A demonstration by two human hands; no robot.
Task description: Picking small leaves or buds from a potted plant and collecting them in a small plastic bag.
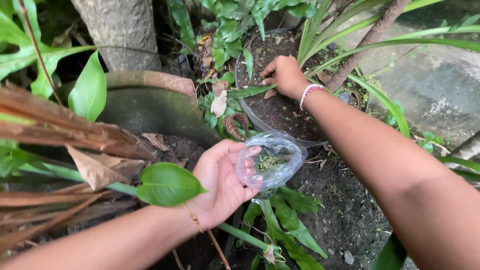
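Two hands — left hand (222, 180) clasping a clear bag (271, 161) of green bits, right hand (285, 75) fingers-together in the pot (250, 112) soil.

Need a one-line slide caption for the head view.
Left hand holds a clear plastic bag of green bits; right hand reaches into the soil of a dark pot.

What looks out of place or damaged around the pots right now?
Nothing spilled or broken stands out. The left hand holds a clear plastic bag with green bits inside; the right hand rests on soil in the dark pot. Dry brown leaves lie at left, and the big clay pot has a weathered rim.
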